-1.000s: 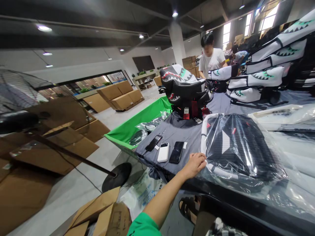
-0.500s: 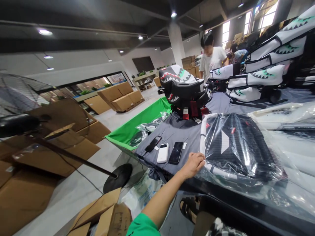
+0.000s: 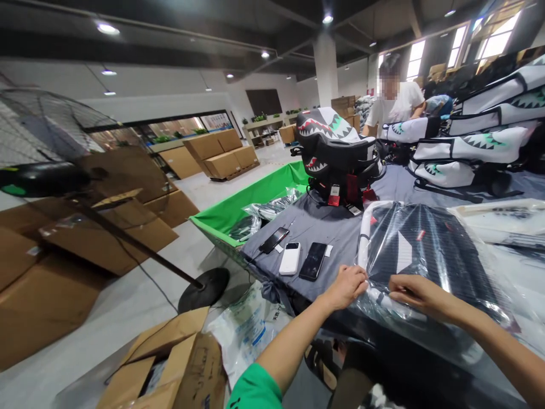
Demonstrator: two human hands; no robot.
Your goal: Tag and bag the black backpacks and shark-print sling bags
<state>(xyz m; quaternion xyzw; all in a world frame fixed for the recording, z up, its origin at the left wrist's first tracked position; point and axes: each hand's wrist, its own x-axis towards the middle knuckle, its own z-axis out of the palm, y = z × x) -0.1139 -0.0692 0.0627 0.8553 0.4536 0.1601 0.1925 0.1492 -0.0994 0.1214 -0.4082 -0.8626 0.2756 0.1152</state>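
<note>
At the near edge of the cloth-covered bench (image 3: 293,213), both hands now meet the same piece: a black, white-edged bag (image 3: 443,250) lying flat in clear plastic (image 3: 385,315). The change is the right hand (image 3: 419,295), which has come into view with curled fingers over the near edge of the wrapping. The left hand (image 3: 348,286) stays at the near left corner, its fingers bent against the plastic. Whether either grip is clasping the plastic or merely resting on it, I cannot tell. Two hands at that edge suggest, as a judgement, that handling the wrapping is now two-handed work. Just left of the left hand lies a dark phone (image 3: 314,261), with a white device (image 3: 290,259) beside it; stacked shark-mouth bags (image 3: 332,133) stand farther back.
</note>
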